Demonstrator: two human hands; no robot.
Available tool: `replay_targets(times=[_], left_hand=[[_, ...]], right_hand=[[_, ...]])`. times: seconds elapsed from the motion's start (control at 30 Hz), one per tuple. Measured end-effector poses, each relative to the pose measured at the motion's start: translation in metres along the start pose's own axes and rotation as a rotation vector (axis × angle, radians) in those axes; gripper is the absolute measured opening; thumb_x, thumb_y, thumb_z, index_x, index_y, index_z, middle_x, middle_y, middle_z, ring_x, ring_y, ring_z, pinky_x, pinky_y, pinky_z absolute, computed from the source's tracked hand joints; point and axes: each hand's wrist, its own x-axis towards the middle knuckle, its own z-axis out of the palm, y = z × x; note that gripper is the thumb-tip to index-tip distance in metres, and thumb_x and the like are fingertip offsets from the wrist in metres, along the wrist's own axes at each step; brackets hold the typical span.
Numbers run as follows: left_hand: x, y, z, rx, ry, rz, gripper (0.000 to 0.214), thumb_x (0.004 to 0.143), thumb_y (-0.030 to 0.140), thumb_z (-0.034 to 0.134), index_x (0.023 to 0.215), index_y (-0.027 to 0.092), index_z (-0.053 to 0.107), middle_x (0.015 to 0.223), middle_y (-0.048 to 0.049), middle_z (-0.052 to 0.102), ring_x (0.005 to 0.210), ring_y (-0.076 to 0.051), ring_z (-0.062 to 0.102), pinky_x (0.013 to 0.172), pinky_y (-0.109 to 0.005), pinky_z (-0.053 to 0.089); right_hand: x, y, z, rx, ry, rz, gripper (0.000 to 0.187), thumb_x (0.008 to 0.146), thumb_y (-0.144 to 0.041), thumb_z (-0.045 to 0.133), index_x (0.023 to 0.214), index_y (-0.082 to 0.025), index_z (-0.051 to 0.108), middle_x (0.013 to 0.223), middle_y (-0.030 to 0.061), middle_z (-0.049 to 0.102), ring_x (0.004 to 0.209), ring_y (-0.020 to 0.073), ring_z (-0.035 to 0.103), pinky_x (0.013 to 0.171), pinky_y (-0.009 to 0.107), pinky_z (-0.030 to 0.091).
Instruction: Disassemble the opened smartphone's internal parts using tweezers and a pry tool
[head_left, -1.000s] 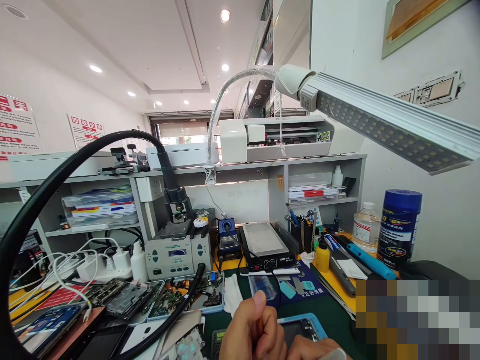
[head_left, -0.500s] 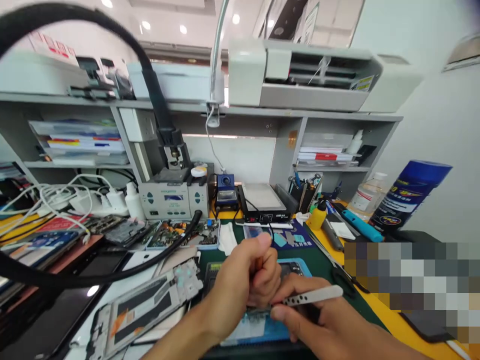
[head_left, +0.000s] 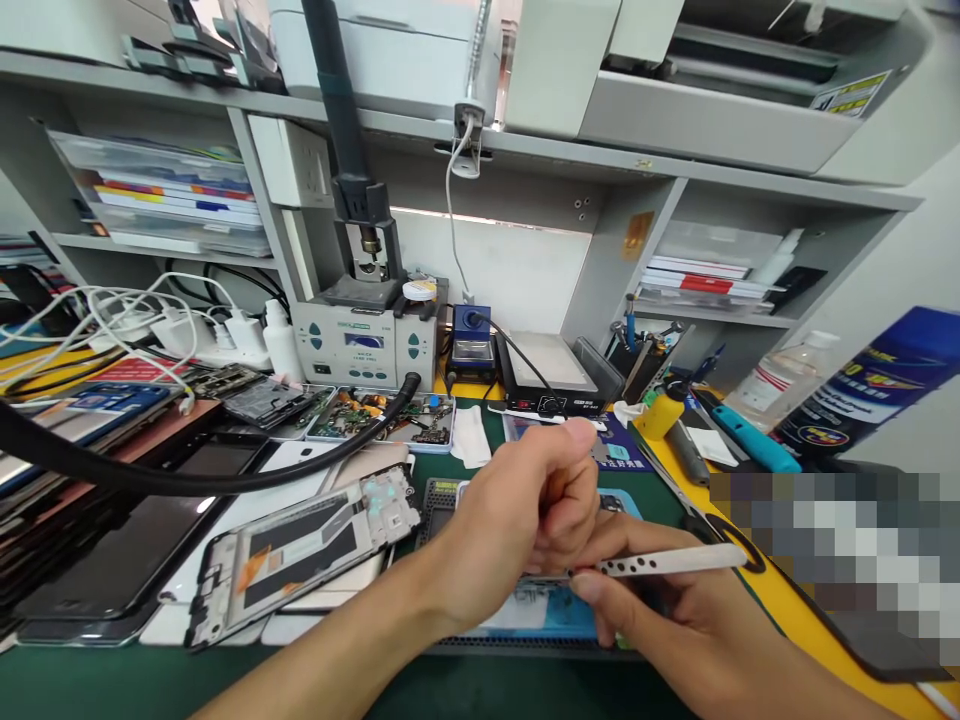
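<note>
My left hand (head_left: 544, 500) is curled into a fist, thumb on top, just above the work surface; what its fingers hold, if anything, is hidden. My right hand (head_left: 660, 590) pinches a flat silver metal tool with a row of holes (head_left: 690, 562) between thumb and fingers. Its rounded end points right, and its other end disappears by the left fist. The two hands nearly touch. Below them lies a blue tray-like piece (head_left: 540, 622), partly covered by the hands, on a dark perforated fixture (head_left: 442, 495). To the left rests a stripped phone frame (head_left: 300, 550).
Phones and phone parts (head_left: 120, 540) pile up at left. A black hose (head_left: 225, 482) arcs over them. Behind stand a grey rework station (head_left: 364, 345) and a flat heating plate (head_left: 551, 375). Scissors (head_left: 724, 540), a yellow bottle (head_left: 660, 410) and a blue spray can (head_left: 870, 390) are at right.
The camera view has tilted down, so the shelf and bench sit higher in the picture. Both hands keep the same grip and close position, appearing slightly further right.
</note>
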Motion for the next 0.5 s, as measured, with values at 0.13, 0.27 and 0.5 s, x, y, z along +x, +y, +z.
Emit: replay_targets(times=[0.13,0.27,0.5], left_hand=[[-0.001,0.001,0.000,-0.004,-0.001,0.001,0.054,0.102,0.050,0.043,0.055,0.023,0.038,0.050,0.0068,0.029,0.046,-0.011,0.020,0.046,-0.030,0.016],[-0.001,0.001,0.001,-0.005,-0.003,0.007,0.054,0.102,0.050,0.042,0.055,0.023,0.037,0.049,0.0071,0.027,0.046,-0.010,0.020,0.046,-0.030,0.015],[-0.001,0.000,0.001,-0.010,0.000,0.004,0.053,0.101,0.050,0.042,0.056,0.023,0.038,0.049,0.0075,0.027,0.045,-0.010,0.019,0.045,-0.028,0.016]], right_hand=[[0.001,0.000,0.000,-0.031,-0.009,0.025,0.024,0.108,-0.042,0.055,0.094,-0.028,0.068,0.093,0.0003,0.069,0.080,0.0175,0.063,0.068,0.028,0.052],[-0.001,0.002,0.000,-0.002,0.015,0.052,0.023,0.107,-0.045,0.057,0.101,-0.028,0.070,0.099,0.0021,0.071,0.078,0.0178,0.064,0.066,0.028,0.054],[-0.005,0.004,-0.012,-0.064,0.200,-0.027,0.037,0.104,-0.046,0.060,0.074,-0.026,0.066,0.075,-0.0003,0.065,0.073,0.0183,0.063,0.065,0.028,0.050]])
